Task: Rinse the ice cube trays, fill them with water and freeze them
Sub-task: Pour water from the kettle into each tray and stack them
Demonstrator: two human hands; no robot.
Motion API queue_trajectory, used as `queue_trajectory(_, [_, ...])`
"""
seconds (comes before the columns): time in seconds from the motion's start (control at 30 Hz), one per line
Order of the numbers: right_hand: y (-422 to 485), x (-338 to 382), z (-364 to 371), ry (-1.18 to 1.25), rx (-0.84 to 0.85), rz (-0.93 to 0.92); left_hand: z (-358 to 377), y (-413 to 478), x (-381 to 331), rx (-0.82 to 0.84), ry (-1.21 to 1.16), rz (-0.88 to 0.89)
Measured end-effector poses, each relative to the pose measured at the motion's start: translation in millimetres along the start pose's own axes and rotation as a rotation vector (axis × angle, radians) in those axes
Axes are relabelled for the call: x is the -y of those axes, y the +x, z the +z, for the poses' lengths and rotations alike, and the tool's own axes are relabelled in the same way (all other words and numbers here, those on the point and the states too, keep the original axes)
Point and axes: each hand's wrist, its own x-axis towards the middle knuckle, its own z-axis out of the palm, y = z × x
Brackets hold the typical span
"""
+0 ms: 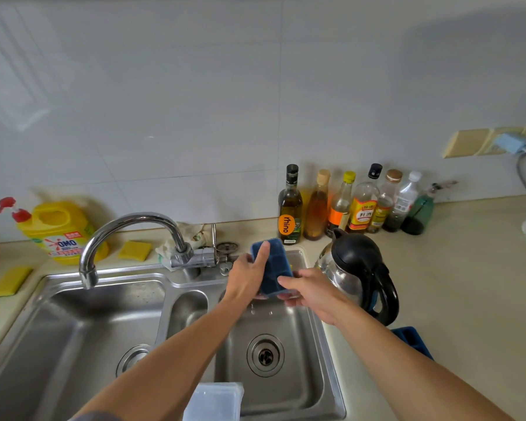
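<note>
Both hands are holding the blue ice cube tray over the right basin, above the drain. The tray is sitting tipped up on end, with its long axis running roughly 11-to-5 o'clock and its open face toward the camera.

The left hand is gripping the 9 o'clock long edge, one finger lying straight up the tray face and the rest wrapping under. The right hand is pinching the 5 o'clock corner, thumb on top and fingers curling beneath. Both wrists are reaching forward, forearms converging toward 12.

A few drops are showing under the tray's near end, so I'm reading this as draining after a rinse.

Key relation: the faucet spout is hanging over the left basin, at 9 o'clock from the tray and well apart. I'm not seeing any stream. The left hand is the nearer one to the tap.

To fill, the tray needs levelling and moving toward 9, or the spout swinging toward 3.

The second blue tray is lying on the counter at 4 o'clock, partly hidden by the right forearm.
</note>
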Motion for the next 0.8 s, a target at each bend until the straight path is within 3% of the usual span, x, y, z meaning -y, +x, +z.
queue_trajectory(0.13, [12.5,6.1,5.3,0.129,-0.041,0.02,-10.3,-3.4,13.4,0.236,-0.235,-0.059])
queue_trajectory(0.33, [23.2,6.7,10.6,0.008,-0.026,0.04,-22.8,3.9,19.5,0.232,-0.229,-0.015])
queue_trajectory(0.53, [25.9,-6.9,4.5,0.029,-0.163,0.027,-14.9,0.3,20.3,0.337,-0.116,0.004])
queue_trajectory(0.8, [-5.3,-2.5,-43.4,-0.007,-0.24,-0.037,28.1,-19.1,-2.0,0.398,-0.192,0.048])
